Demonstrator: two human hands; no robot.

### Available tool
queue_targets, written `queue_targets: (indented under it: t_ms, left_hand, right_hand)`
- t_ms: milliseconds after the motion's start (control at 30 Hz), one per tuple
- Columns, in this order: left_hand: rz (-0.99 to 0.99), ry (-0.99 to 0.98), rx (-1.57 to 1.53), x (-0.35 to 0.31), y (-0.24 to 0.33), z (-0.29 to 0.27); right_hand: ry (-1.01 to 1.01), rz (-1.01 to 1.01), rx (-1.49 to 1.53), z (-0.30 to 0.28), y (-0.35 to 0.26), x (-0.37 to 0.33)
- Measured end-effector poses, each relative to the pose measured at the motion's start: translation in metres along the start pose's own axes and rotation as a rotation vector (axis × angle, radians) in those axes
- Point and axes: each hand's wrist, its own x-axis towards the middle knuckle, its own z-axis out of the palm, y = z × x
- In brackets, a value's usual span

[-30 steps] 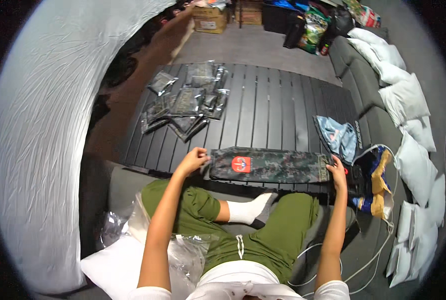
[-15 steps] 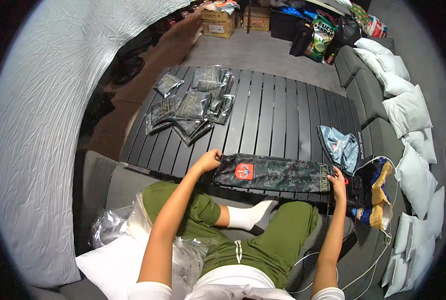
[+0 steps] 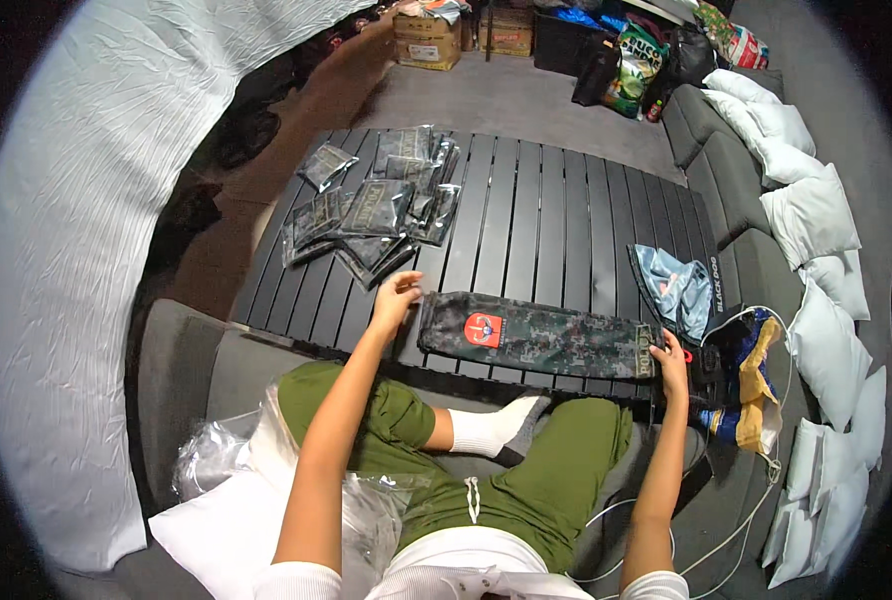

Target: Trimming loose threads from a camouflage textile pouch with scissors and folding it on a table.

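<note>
A long, narrow camouflage cloth (image 3: 556,338) with a red patch near its left end lies flat along the near edge of a black slatted table (image 3: 546,220). My right hand (image 3: 671,358) pinches the cloth's right end by its dark band. My left hand (image 3: 396,295) sits just off the cloth's upper left corner with its fingers loosely bent and nothing in them. My legs in green trousers and a white sock lie under the table edge.
Several dark plastic-wrapped packets (image 3: 366,215) are piled at the table's far left. A light blue cloth (image 3: 678,285) and a blue-and-yellow one (image 3: 751,395) lie at the right. White pillows (image 3: 816,215) line the right side. Clear plastic bags (image 3: 216,455) are by my left thigh, and cardboard boxes (image 3: 428,40) stand far back.
My left hand has come off the cloth's left end and moved slightly up and left. The cloth now lies stretched out flat. My right hand stays on the right end.
</note>
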Motion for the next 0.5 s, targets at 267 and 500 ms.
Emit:
queue_targets:
  t_ms: [267,500]
  left_hand:
    - [-0.050,0.130,0.876,-0.072,0.006,0.026]
    - [0.017,0.094,0.676,-0.066,-0.016,0.022]
  right_hand:
    - [0.023,-0.011,0.031,-0.011,0.012,0.004]
    - [0.138,0.001,0.087,-0.009,0.010,0.006]
